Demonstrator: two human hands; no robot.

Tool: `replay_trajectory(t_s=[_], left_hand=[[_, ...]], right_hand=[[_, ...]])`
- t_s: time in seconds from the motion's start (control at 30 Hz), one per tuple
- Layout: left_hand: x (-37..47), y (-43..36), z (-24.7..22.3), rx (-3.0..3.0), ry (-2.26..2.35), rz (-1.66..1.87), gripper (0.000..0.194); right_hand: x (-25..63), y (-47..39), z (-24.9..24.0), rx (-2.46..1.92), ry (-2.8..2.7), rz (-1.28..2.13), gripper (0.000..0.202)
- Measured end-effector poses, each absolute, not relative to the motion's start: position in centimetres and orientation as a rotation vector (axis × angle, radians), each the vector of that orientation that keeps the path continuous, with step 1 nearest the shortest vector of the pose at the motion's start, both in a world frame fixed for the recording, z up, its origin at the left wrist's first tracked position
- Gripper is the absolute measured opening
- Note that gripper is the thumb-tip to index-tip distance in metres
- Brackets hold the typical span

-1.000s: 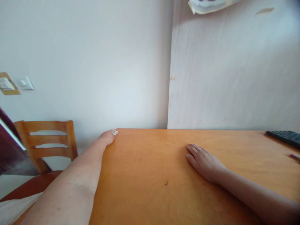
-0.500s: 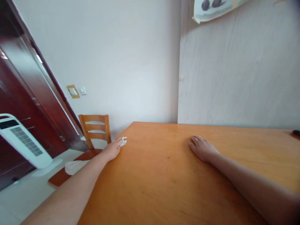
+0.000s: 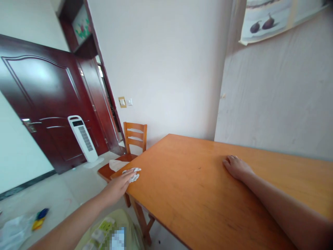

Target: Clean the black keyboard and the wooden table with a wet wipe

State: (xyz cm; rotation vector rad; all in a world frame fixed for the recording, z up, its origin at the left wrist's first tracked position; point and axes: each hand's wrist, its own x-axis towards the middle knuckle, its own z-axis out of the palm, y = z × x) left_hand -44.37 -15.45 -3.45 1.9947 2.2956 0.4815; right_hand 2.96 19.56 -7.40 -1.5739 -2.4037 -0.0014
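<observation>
My left hand is at the left corner of the wooden table, fingers over a crumpled white tissue that it presses against the tabletop. Part of the tissue pokes out past the fingertips; the rest is hidden under the hand. On the right side of the table my right hand lies palm down with fingers stretched out, holding nothing. A small dark mark shows on the wood between the two hands.
A wooden chair with a white cloth on its seat stands beyond the left edge. Below my left arm is a pale green bin with things in it. A white tower fan stands by the dark red door.
My view has turned left, bringing the bin and more floor and door into sight. My left hand has come nearer along the table's left edge with the tissue. My right hand stays flat.
</observation>
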Motion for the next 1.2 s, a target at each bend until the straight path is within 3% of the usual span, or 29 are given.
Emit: replay_trajectory(t_s=[0.17, 0.33, 0.7, 0.97, 1.2], left_hand=[[-44.9, -17.8, -3.3, 1.973, 2.218, 0.544, 0.051], [-47.5, -14.3, -3.1, 1.942, 2.276, 0.536, 0.051], [-49.9, 3.2, -3.4, 2.004, 2.248, 0.523, 0.049], [-47.2, 16.4, -3.2, 2.031, 2.171, 0.579, 0.038], [-45.1, 14.0, -3.1, 2.098, 2.069, 0.608, 0.040]], right_hand=[[3.1, 19.8, -7.8, -1.557, -2.406, 0.006, 0.053], [3.3, 20.7, -9.1, -1.530, -2.398, -0.030, 0.054], [3.2, 20.4, -9.8, -1.530, -2.373, -0.162, 0.055], [2.8, 19.4, -8.8, -1.612, -2.342, -0.138, 0.058], [3.1, 19.2, -7.9, -1.612, -2.364, -0.076, 0.056]])
